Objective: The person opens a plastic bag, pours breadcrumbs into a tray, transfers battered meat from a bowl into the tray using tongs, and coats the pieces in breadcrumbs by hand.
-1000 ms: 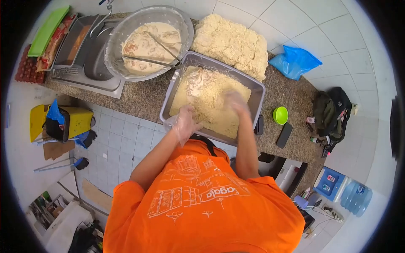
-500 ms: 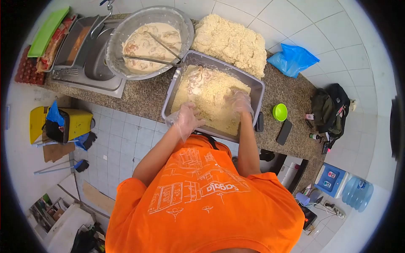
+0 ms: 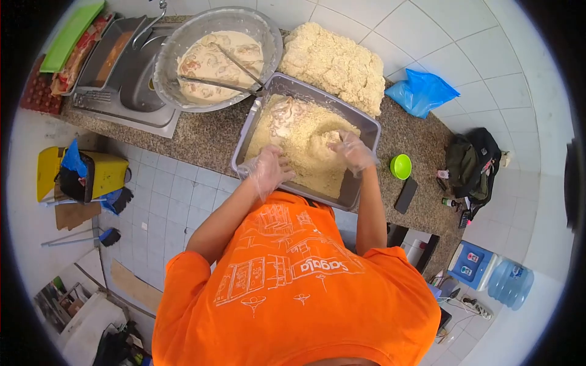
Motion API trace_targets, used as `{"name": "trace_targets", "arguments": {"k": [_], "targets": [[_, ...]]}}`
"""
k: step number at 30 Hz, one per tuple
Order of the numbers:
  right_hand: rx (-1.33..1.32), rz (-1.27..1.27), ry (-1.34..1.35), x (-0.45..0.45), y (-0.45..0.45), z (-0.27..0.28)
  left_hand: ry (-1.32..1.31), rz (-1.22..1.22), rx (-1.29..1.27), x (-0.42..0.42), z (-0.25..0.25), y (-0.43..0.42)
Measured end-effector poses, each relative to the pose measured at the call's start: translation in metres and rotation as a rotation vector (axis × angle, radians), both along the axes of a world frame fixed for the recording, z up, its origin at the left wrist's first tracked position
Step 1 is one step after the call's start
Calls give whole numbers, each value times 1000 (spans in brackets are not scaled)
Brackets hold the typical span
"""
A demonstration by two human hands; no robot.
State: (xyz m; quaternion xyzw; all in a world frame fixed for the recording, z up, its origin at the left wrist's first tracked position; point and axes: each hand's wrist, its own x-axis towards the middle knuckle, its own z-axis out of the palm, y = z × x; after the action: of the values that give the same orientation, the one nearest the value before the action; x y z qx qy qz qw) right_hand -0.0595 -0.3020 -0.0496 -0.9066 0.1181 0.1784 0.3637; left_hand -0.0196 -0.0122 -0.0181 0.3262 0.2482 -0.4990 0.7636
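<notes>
A grey rectangular tub holds a bed of pale crumbs. Wet, batter-covered meat pieces lie on the crumbs at its far left. My right hand, in a clear plastic glove, has its fingers closed on the edge of a crumb-coated piece at the tub's right side. Also gloved, my left hand rests at the near left with fingers apart, touching the crumbs and holding nothing. Left of the tub, a large round basin contains meat in pale batter, with metal tongs across it.
Behind the tub lies a big heap of coated pieces. A blue plastic bag, a green bowl and a dark phone are on the counter to the right. The sink is at the far left.
My right hand has drawn up from the crumbs, and a coated piece now shows at its fingertips with a hollow around it. The left hand has barely moved. The view has shifted slightly.
</notes>
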Motion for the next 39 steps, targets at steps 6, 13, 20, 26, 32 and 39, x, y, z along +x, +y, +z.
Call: {"name": "trace_targets", "arguments": {"k": [6, 13, 20, 26, 32, 39], "targets": [[403, -89, -29, -8, 19, 44, 21, 53, 12, -6, -8, 1], [392, -178, -124, -14, 3, 45, 15, 53, -26, -6, -5, 4], [100, 158, -16, 54, -25, 141, 27, 66, -12, -4, -4, 3], [70, 304, -116, 188, -64, 153, 29, 115, 64, -6, 2, 2], [-238, 645, -75, 334, -44, 169, 41, 176, 61, -11, -1, 3], [-539, 741, -64, 404, -30, 153, 60, 223, 49, -11, 10, 2]]}}
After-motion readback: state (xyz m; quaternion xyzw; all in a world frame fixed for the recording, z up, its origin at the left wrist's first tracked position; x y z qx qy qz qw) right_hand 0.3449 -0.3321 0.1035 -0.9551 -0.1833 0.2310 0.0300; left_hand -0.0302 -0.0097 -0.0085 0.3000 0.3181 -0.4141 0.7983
